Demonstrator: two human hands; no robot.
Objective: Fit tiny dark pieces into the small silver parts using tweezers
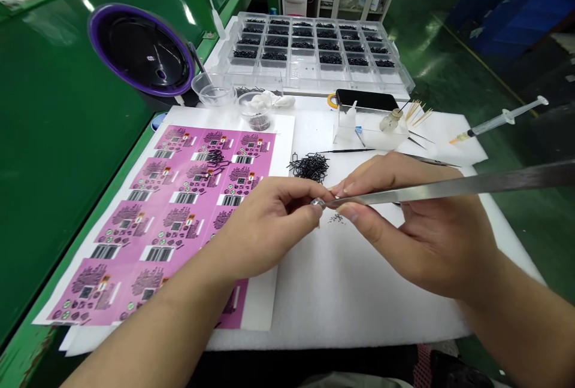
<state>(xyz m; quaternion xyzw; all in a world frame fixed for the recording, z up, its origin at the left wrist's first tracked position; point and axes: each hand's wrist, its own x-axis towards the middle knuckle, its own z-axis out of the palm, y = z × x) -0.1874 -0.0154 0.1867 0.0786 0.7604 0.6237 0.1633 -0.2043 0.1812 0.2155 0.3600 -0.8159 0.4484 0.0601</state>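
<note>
My left hand (pixel 274 220) pinches a small shiny silvery piece (pixel 318 202) between thumb and forefinger; its exact kind is too small to make out. In my right hand (pixel 417 220) are long metal tweezers (pixel 404 194), gripped between thumb and fingers, their tips meeting the silvery piece. Beyond my fingertips lies a heap of thin black bent pieces (pixel 309 167). Just below the tweezer tips, tiny silvery bits (pixel 336 218) are scattered on the white foam sheet (pixel 341 292).
A pink printed sheet (pixel 153 220) with several black pieces (pixel 216 157) lies left. Behind stand plastic cups (pixel 214 91), a compartment tray (pixel 309 73), a phone (pixel 366 100), a small glass bottle (pixel 390 120) and toothpicks (pixel 417 112). A syringe (pixel 498 120) sits right; a purple-rimmed round device (pixel 141 49) rises left.
</note>
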